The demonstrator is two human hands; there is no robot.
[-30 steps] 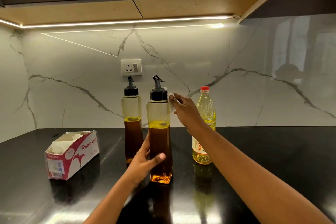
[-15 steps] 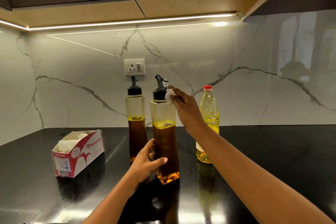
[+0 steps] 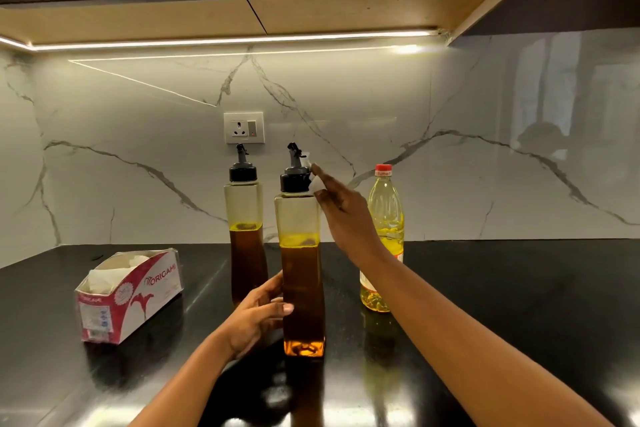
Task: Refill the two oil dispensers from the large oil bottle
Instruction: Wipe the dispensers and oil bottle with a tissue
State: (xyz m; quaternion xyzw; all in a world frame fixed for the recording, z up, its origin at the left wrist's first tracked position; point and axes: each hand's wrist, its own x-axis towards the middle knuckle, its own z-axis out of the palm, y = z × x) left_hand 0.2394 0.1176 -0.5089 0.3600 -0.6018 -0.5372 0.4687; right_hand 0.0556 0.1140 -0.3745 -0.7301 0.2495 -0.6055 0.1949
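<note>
- Right hand (image 3: 341, 215) is still pinching a tissue (image 3: 313, 183) against the near oil dispenser (image 3: 300, 274), at its cap (image 3: 294, 181).
- Left hand (image 3: 256, 315) is gripping its amber-oil-filled lower half.
- Beyond the right wrist, a partly full oil bottle (image 3: 386, 204) is standing.

Centre: near dispenser (image 3: 300, 274) upright on black counter (image 3: 519, 305), dark oil to about two-thirds, black cap with spout. From 9 o'clock, left hand (image 3: 254, 317) grips its lower body, thumb across front. At 3 o'clock of cap, right hand (image 3: 343, 215) pinches white tissue (image 3: 313, 184) against cap edge. At 11 o'clock, just beside: far dispenser (image 3: 245, 215), upright, similar fill. At 2 o'clock, behind right wrist: oil bottle (image 3: 385, 215), red cap on, yellow oil inside. Well apart at 9 o'clock: tissue box (image 3: 138, 295). At 12 o'clock on marble wall: socket (image 3: 244, 127).
</note>
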